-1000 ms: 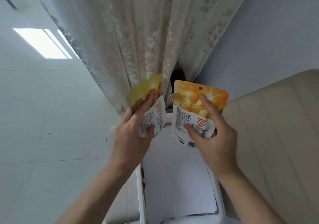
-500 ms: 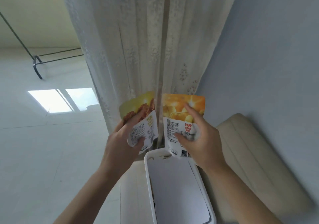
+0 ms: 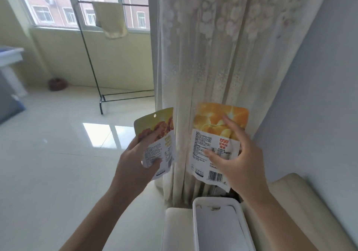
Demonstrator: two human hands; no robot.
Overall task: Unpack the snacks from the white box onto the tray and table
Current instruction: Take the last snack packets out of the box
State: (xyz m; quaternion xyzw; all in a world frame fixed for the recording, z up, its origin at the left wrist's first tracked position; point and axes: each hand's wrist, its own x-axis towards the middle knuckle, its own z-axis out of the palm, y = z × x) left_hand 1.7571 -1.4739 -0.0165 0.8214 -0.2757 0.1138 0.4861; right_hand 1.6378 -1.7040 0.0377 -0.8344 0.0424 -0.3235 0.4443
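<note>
My left hand [image 3: 135,159] grips a yellow-green snack pouch [image 3: 157,127] with brown pieces printed on it, held upright in the air. My right hand [image 3: 240,163] holds an orange snack pouch [image 3: 213,134] with a white label and barcode, thumb across the label and a finger on the orange top. Both pouches hang side by side in front of the curtain, above the far end of the white box [image 3: 244,208]. The box sits at the bottom of the view; what shows of its inside is pale and bare.
A patterned cream curtain [image 3: 213,47] hangs right behind the pouches. The box rests on a cream sofa [image 3: 290,202] against a blue-grey wall [image 3: 319,96]. To the left lie a glossy tiled floor [image 3: 58,163], a black drying rack [image 3: 108,99] and a window.
The view has tilted up, bringing the window and rack into sight. Both hands still hold their pouches, now further apart and higher above the box.
</note>
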